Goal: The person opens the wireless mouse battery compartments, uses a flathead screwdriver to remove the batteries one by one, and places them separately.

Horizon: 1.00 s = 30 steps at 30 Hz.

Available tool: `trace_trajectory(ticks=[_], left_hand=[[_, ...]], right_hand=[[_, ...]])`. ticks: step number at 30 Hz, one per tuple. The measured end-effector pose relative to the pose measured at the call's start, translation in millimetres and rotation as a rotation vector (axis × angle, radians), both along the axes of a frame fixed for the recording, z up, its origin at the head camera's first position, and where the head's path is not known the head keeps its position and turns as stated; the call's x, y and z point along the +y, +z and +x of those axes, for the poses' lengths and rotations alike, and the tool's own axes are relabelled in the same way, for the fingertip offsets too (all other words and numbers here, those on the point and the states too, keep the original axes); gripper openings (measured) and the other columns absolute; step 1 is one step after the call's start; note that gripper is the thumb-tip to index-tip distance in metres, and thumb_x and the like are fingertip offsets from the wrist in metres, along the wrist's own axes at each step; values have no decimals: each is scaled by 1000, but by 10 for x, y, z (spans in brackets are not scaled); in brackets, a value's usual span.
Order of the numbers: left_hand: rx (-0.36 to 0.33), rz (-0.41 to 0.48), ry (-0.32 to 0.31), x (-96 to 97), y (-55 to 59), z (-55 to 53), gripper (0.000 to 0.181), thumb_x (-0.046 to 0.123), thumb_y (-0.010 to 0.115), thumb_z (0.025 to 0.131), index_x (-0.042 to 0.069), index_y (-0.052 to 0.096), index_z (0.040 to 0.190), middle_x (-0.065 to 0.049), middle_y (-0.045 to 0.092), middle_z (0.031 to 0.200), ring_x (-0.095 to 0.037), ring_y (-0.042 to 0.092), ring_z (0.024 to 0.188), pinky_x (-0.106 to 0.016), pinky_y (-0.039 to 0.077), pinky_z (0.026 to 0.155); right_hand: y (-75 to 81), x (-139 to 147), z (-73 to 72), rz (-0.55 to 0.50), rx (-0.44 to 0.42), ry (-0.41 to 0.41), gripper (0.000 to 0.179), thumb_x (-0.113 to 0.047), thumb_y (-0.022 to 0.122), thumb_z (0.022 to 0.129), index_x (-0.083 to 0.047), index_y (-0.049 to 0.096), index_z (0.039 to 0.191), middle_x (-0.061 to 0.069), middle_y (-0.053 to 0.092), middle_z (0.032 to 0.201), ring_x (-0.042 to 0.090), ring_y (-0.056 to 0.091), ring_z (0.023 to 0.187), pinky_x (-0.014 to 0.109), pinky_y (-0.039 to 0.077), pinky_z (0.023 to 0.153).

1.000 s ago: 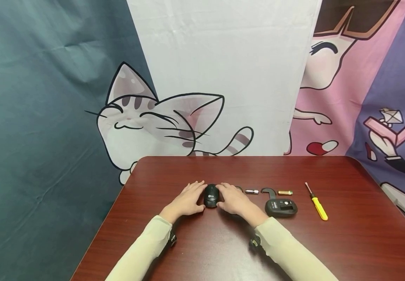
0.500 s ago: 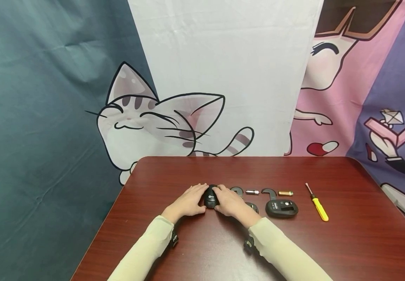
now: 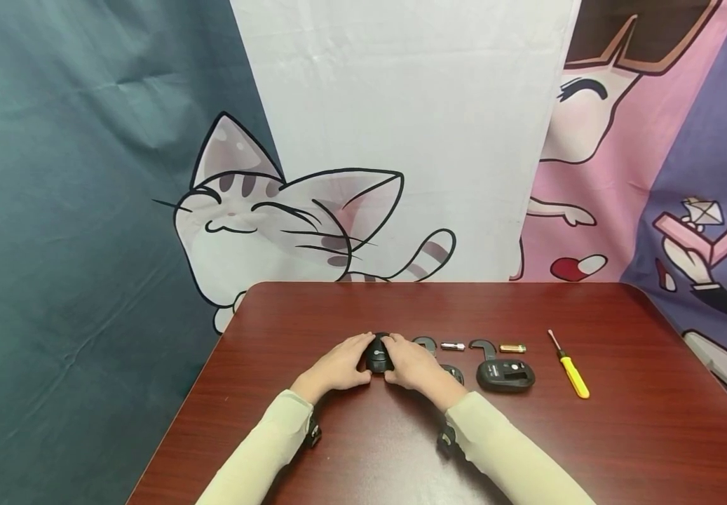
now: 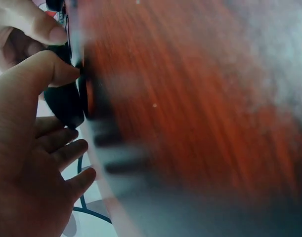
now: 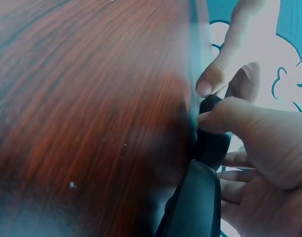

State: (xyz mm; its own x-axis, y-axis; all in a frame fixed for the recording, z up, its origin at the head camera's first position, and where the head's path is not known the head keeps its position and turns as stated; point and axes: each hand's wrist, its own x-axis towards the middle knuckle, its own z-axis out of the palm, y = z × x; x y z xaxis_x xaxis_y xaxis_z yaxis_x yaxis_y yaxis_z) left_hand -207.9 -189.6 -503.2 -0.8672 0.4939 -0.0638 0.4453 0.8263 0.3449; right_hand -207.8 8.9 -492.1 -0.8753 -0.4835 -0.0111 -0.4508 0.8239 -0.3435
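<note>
A black computer mouse (image 3: 378, 355) sits upright on the table between both hands. My left hand (image 3: 340, 362) holds it from the left, fingertips along its side and thumb near its rear edge. From the right, my right hand (image 3: 412, 360) grips the same mouse, its fingers over the front part. Seen from the left wrist, the left thumb and fingers stand on either side of the dark mouse (image 4: 65, 106). In the right wrist view, the right thumb presses against the mouse (image 5: 213, 147). A second dark mouse (image 3: 454, 374) lies by the right wrist, partly hidden.
Right of the hands an upturned mouse (image 3: 505, 376) shows its open battery bay. Behind lie two dark hook-shaped covers (image 3: 482, 346), a silver battery (image 3: 453, 346) and a gold battery (image 3: 512, 348). A yellow-handled screwdriver (image 3: 574, 377) lies farther right on the table (image 3: 641, 435).
My right hand has shifted left and closed in on the mouse, uncovering the left cover and part of the second mouse. The left hand has barely moved.
</note>
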Motion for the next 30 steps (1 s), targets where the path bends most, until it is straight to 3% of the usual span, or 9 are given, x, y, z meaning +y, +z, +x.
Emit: trace_trajectory(ticks=[7,10,16,23,30], left_hand=[[54,113,41,29,-15,20,61,17,61,96,-2,40,151,-17,47,152,-30,47,140,-45,44,116],[76,187,45,52,30,41,48,18,58,102,2,48,146,-15,54,144,-30,54,132,-47,48,111],[89,302,61,118,220,104,34,26,58,104,11,56,135,-7,65,126,-21,64,114,-43,57,97],[49,516,85,200,491,284,37,30,56,105,10,52,136,-3,71,109,-15,70,97,-32,60,82],[22,710,139,373,730,523,33,34,59,103,12,59,129,1,72,100,-13,68,89,-28,56,78]], right_hand=[[16,28,14,-69,70,5,52,-19,76,87,-7,58,134,13,64,129,29,66,111,46,60,87],[42,51,20,-109,126,-10,42,-18,74,90,-11,62,130,10,68,123,28,68,106,45,61,83],[183,181,60,-309,222,-27,29,-19,77,91,-14,68,119,4,72,111,23,70,98,42,62,82],[408,359,214,-570,170,-29,38,-19,76,93,-10,63,127,3,73,102,14,68,87,34,61,76],[554,522,433,-730,149,-18,39,-24,71,97,-12,60,132,-4,69,95,9,63,78,28,59,67]])
